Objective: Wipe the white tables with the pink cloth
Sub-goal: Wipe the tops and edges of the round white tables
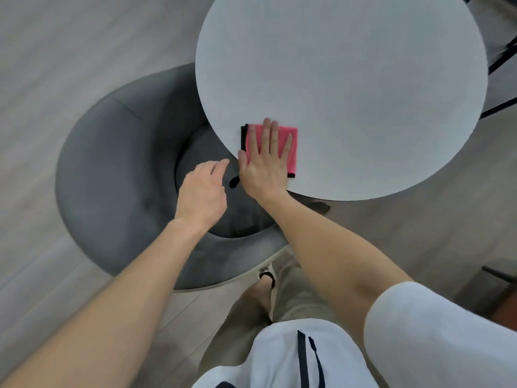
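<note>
Pressing flat on the pink cloth (291, 145), the right hand (264, 163) lies palm down with its fingers straight and slightly spread, nothing curled round the fabric; the tip of the middle finger reaches just past the cloth's far edge onto the bare top. The cloth is folded into a rough square and lies on the round white surface (349, 65), close to the near left part of its rim, with black trim (244, 137) showing along its left side and at its near right corner. The heel of the right hand sits at the rim itself, and the forearm runs back toward a white sleeve (433, 331). The left hand (201, 191) hovers off the surface, just beside the right one, over the seat of a grey upholstered chair (112, 163); its fingers are loosely bent and apart, holding nothing and touching nothing that can be made out. Between the two hands, just off the rim, a small black tab (233, 182) shows, though whether it belongs to the cloth cannot be told. The chair is tucked partly under the surface on its left. Pale wood-look floor (56, 65) lies around it, a sandalled foot (267, 280) stands below the arms, and thin dark furniture legs (503, 63) show at the far right.
</note>
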`<state>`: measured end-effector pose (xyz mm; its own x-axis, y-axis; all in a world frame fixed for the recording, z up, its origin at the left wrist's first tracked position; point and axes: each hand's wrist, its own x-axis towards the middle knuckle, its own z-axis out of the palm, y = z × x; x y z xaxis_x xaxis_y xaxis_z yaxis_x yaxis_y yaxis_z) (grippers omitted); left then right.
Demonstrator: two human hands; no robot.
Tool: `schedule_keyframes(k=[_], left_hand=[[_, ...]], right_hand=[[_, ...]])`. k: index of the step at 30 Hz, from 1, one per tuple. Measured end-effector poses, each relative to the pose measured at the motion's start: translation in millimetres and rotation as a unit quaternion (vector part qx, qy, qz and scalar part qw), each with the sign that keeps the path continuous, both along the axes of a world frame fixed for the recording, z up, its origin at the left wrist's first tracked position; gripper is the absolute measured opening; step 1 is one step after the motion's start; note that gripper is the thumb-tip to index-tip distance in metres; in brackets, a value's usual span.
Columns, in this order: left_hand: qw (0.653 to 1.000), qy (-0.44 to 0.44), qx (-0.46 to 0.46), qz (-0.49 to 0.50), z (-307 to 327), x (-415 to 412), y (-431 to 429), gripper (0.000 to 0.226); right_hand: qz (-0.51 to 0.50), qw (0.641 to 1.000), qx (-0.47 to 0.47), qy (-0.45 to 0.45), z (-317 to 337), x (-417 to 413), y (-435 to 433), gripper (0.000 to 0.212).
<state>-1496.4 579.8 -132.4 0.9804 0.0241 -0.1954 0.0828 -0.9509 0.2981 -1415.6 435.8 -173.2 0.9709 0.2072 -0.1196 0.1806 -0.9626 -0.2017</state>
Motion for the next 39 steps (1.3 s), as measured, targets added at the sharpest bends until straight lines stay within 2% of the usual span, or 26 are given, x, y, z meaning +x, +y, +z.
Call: schedule_keyframes(k=[2, 5, 8, 11, 14, 16, 18, 20, 23, 26, 29, 31, 33, 35, 37, 38, 39], left_hand=[[1.0, 0.001, 0.02, -0.005, 2, -4, 1, 0.062], [1.0, 0.008, 0.025, -0.001, 7, 2, -20, 0.057], [0.999, 0.014, 0.015, -0.025, 12, 15, -62, 0.053], [0.997, 0.018, 0.005, -0.073, 15, 26, -110, 0.051], [0.995, 0.028, 0.021, -0.095, 18, 34, -149, 0.055], [0.994, 0.038, 0.046, -0.093, 17, 41, -169, 0.064], [0.993, 0.049, 0.08, -0.076, 13, 48, -187, 0.078], [0.993, 0.066, 0.095, -0.037, 12, 54, -205, 0.092], [0.99, 0.081, 0.114, 0.009, 17, 71, -231, 0.109], [0.984, 0.131, 0.114, 0.051, 20, 88, -254, 0.125], [0.972, 0.195, 0.101, 0.081, 18, 98, -273, 0.14], [0.967, 0.21, 0.101, 0.102, 17, 100, -280, 0.14], [0.965, 0.215, 0.103, 0.113, 18, 104, -283, 0.137], [0.963, 0.217, 0.101, 0.127, 19, 106, -283, 0.13], [0.962, 0.219, 0.097, 0.135, 19, 108, -284, 0.125], [0.962, 0.216, 0.097, 0.135, 19, 109, -283, 0.126], [0.963, 0.21, 0.098, 0.137, 18, 108, -283, 0.127]], right_hand=[[0.052, 0.998, 0.027, -0.004, -2, -6, -13, 0.067], [0.167, 0.986, 0.019, -0.016, -4, -18, -79, 0.066], [0.188, 0.982, -0.002, 0.002, 4, -27, -167, 0.068], [0.117, 0.992, -0.021, 0.031, 7, -17, -259, 0.068], [-0.014, 0.998, -0.038, 0.056, 9, 29, -329, 0.071], [-0.093, 0.993, -0.033, 0.064, 10, 62, -336, 0.074], [-0.12, 0.992, -0.008, 0.048, 9, 76, -312, 0.076], [-0.058, 0.998, 0.014, 0.02, 5, 65, -279, 0.074], [0.16, 0.986, 0.035, -0.009, -1, 34, -265, 0.069], [0.319, 0.946, 0.045, -0.035, -7, 44, -310, 0.066], [0.377, 0.925, 0.019, -0.028, -8, 95, -376, 0.067], [0.334, 0.942, -0.005, -0.027, -6, 149, -418, 0.067], [0.239, 0.971, -0.017, -0.023, -4, 207, -442, 0.068], [0.112, 0.994, -0.012, -0.009, -4, 240, -433, 0.07], [0.017, 1.0, 0.012, 0.0, -2, 237, -396, 0.072], [0.017, 1.0, 0.021, 0.002, -2, 222, -377, 0.072], [0.058, 0.998, 0.025, 0.002, -2, 200, -360, 0.071]])
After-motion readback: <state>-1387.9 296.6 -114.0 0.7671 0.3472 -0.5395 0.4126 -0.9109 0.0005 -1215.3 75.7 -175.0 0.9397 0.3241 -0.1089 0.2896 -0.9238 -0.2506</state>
